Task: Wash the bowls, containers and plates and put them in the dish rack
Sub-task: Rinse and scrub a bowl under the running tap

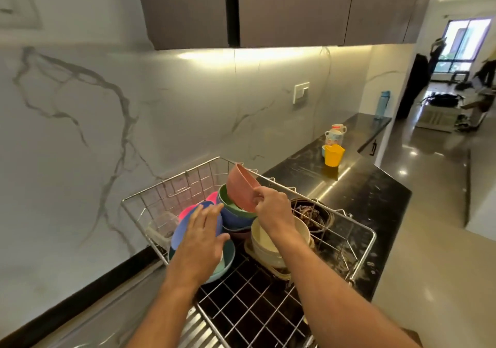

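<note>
A wire dish rack (361, 256) stands on the dark counter. My right hand (273, 208) pinches the rim of a pink bowl (240, 185), held tilted over a stack of green and blue bowls (230, 213) in the rack. My left hand (201, 237) lies flat with straight fingers on a blue plate (182, 229), which leans over a teal bowl (226, 263). Pink plates (188, 210) stand behind the blue one. Cream bowls (264, 243) are stacked at the rack's middle, under my right forearm.
A dark patterned bowl (308, 213) sits at the rack's right side. A clear container (161, 226) rests at its left. A yellow cup (333, 155), stacked mugs (335, 132) and a blue bottle (382, 104) stand further along the counter (375, 186). A ribbed steel drainboard (196, 331) lies at the rack's near edge.
</note>
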